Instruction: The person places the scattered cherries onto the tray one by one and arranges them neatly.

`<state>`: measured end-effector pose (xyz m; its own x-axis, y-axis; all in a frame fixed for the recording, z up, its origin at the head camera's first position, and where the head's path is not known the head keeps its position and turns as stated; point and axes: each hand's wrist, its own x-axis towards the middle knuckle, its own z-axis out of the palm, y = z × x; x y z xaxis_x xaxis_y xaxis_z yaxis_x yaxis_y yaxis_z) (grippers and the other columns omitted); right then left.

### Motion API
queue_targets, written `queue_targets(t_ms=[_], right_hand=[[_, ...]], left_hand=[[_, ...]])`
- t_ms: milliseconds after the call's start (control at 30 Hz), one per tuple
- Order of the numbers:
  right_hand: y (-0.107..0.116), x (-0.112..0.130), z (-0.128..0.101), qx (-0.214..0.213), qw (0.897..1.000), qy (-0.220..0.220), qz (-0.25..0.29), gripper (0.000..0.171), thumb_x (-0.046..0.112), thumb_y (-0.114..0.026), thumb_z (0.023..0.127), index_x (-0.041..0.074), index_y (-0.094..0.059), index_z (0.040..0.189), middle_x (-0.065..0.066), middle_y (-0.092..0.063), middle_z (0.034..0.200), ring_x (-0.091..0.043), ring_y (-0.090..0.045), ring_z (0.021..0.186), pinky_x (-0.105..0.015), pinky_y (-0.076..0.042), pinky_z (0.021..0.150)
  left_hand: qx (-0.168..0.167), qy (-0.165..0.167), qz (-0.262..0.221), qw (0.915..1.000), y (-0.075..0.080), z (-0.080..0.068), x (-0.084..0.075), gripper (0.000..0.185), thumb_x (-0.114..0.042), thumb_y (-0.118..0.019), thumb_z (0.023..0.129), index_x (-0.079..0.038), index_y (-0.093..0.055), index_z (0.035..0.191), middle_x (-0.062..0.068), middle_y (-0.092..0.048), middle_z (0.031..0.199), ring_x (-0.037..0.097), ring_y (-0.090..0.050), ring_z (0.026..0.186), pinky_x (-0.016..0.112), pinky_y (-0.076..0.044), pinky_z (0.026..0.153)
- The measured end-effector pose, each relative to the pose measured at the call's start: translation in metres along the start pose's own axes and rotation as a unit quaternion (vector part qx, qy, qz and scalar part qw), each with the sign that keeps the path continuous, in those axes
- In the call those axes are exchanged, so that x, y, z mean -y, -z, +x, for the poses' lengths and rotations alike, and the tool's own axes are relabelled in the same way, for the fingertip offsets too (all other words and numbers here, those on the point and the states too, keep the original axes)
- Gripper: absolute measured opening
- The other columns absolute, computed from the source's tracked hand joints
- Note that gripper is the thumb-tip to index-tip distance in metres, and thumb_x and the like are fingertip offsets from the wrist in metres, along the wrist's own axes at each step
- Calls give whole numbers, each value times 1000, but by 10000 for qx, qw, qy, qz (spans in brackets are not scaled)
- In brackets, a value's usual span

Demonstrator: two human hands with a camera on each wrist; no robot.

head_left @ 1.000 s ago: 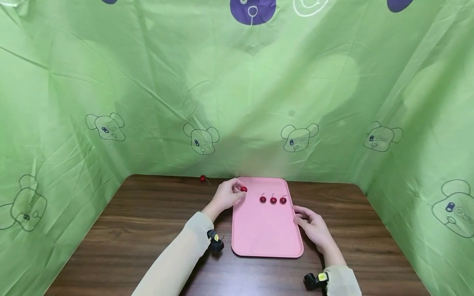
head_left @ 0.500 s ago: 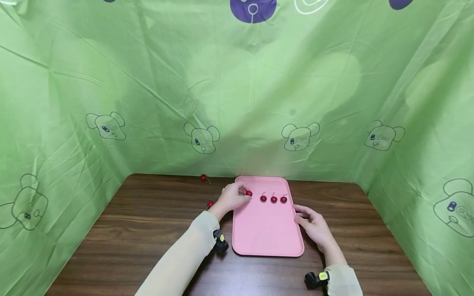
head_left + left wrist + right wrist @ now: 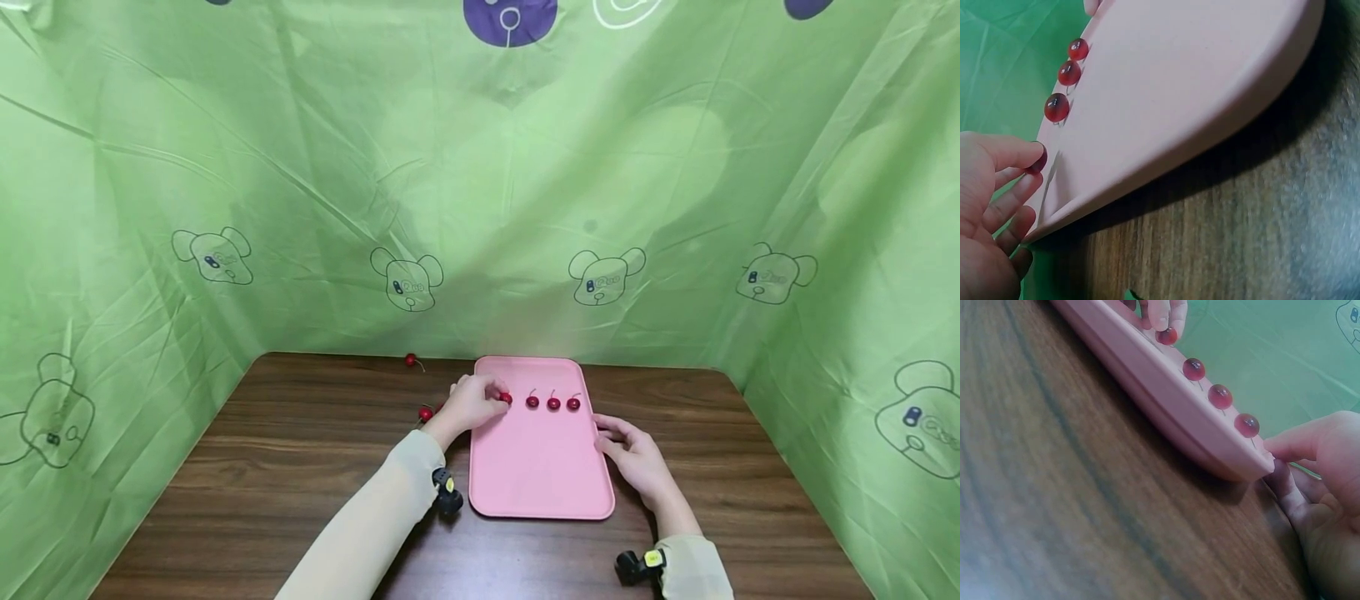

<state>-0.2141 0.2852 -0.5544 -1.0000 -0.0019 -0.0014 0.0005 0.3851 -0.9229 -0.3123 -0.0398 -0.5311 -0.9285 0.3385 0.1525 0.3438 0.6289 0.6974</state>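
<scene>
Left hand [image 3: 471,402]: a red cherry [image 3: 506,398] is pinched in its grip, set at the left end of a row of three cherries [image 3: 553,403], extending it.
Right hand [image 3: 633,457]: fingers relaxed, laid against the pink tray [image 3: 540,475] edge at frame centre, seemingly steadying it.
Tabletop [image 3: 285,450]: two cherries [image 3: 410,360] are left at upper left.

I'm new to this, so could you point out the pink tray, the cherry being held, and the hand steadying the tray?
pink tray [image 3: 540,475]: head view, bare near part.
held cherry [image 3: 507,399]: head view, its visible red side.
right hand [image 3: 633,458]: head view, back of hand.
</scene>
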Motion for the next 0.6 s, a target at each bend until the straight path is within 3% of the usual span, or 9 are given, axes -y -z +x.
queue_targets(t_ms=[267,600], right_hand=[[-1,1,0,22,9999,25,135,43,8,-69,107,1,-64,149,-22,-70,135,-28,-66,123,-22,-55,90],[-1,0,1,6,9994,38,352,42,4,-69,106,0,-65,147,-23,-71,131,-22,-68,118,-22,-56,90]], left_hand=[[-16,-35,85,10000,0,-1,-2,16,-19,-84,89,-16,-80,104,-7,-77,94,26,-59,109,57,-35,102],[-93,-42,185,9998,-3,-2,0,15,-19,-83,88,-17,-80,103,-7,-77,94,23,-60,105,53,-38,99]])
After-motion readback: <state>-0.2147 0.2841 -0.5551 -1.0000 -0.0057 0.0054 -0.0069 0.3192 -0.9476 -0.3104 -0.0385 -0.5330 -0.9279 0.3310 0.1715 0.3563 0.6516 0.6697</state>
